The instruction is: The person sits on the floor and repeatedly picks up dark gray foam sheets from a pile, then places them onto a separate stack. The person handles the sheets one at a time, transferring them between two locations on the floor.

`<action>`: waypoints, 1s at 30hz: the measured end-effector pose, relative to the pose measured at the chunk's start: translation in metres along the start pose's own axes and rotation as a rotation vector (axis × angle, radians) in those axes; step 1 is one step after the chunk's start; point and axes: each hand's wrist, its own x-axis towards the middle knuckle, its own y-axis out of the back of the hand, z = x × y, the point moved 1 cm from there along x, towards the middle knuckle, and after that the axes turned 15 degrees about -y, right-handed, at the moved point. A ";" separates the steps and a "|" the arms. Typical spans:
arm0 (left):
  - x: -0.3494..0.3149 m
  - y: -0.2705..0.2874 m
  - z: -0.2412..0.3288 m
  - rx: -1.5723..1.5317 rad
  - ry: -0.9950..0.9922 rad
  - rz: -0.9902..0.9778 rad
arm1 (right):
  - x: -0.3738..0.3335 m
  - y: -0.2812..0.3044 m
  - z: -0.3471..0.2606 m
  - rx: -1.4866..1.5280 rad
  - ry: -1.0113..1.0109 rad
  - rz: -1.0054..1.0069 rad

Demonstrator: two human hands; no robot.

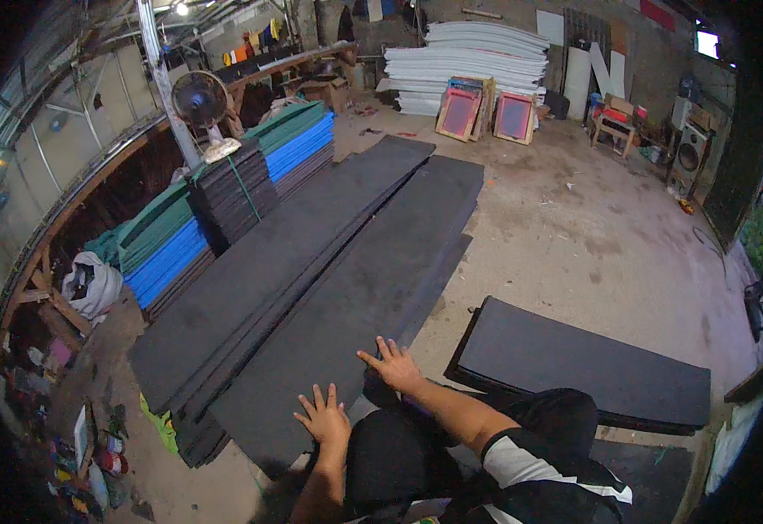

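Observation:
Long dark foam-like sheets lie in two stacks side by side on the floor. My left hand (pixel 326 421) rests with spread fingers on the near end of the right-hand stack (pixel 355 288). Farther up the same stack, at its right edge, my right hand (pixel 392 365) lies flat with its fingers apart. Neither hand grips anything. The left-hand stack (pixel 268 244) runs close alongside, with a narrow gap between the two. To my right is a shorter stack of dark sheets (pixel 573 354), touched by neither hand.
Bundles of green and blue sheets (pixel 299 140) stand along the left wall beside a fan (pixel 200 99). White sheets (pixel 469 65) are piled at the back, with framed screens (pixel 514 117) leaning in front. A white sack (pixel 93 284) and cans (pixel 113 458) sit at left.

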 end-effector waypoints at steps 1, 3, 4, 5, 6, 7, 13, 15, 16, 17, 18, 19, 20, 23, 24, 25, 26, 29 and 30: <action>-0.003 -0.002 -0.004 -0.041 -0.051 -0.021 | 0.000 -0.010 0.000 0.013 -0.063 0.002; -0.012 0.011 -0.027 -0.108 -0.038 -0.011 | 0.008 -0.022 0.008 -0.042 -0.035 0.051; -0.021 0.024 -0.040 -0.143 -0.033 -0.006 | 0.011 -0.022 0.014 -0.071 -0.023 0.075; -0.037 0.042 -0.050 -0.093 0.075 0.051 | 0.010 -0.020 0.019 -0.058 -0.002 0.066; -0.050 0.055 -0.066 -0.042 0.187 0.117 | 0.013 -0.013 0.022 -0.046 0.025 0.065; -0.069 0.028 -0.105 0.059 0.282 0.313 | 0.017 -0.006 0.017 -0.026 0.063 0.069; -0.089 0.003 -0.181 -0.899 0.350 0.669 | 0.021 0.006 0.022 0.041 0.012 -0.039; -0.086 -0.006 -0.200 -1.185 0.284 0.687 | 0.021 0.006 0.021 0.044 -0.037 -0.079; -0.083 -0.025 -0.216 -1.252 0.227 0.686 | 0.025 0.008 0.017 0.050 -0.053 -0.092; -0.079 -0.036 -0.225 -1.322 0.165 0.675 | 0.027 0.009 0.017 0.065 -0.082 -0.109; -0.069 -0.034 -0.212 -1.201 0.228 0.643 | 0.026 0.009 0.023 0.075 -0.125 -0.127; -0.056 -0.020 -0.182 -1.074 0.290 0.611 | 0.027 0.009 0.025 0.088 -0.162 -0.148; -0.052 -0.021 -0.179 -1.058 0.313 0.634 | 0.028 0.011 0.021 0.152 -0.197 -0.158; -0.042 -0.057 -0.188 -1.252 0.291 0.806 | 0.034 0.015 0.012 0.328 -0.276 -0.162; -0.032 -0.059 -0.178 -1.303 0.377 0.770 | 0.031 0.011 0.019 0.371 -0.311 -0.148; -0.024 -0.044 -0.159 -1.343 0.469 0.735 | 0.030 0.007 0.024 0.420 -0.339 -0.136; -0.021 -0.031 -0.148 -1.369 0.565 0.706 | 0.031 0.005 0.023 0.435 -0.343 -0.129; -0.015 -0.022 -0.137 -1.301 0.574 0.740 | 0.035 0.002 0.024 0.487 -0.357 -0.106; -0.016 -0.026 -0.140 -1.281 0.564 0.740 | 0.036 0.001 0.023 0.507 -0.357 -0.101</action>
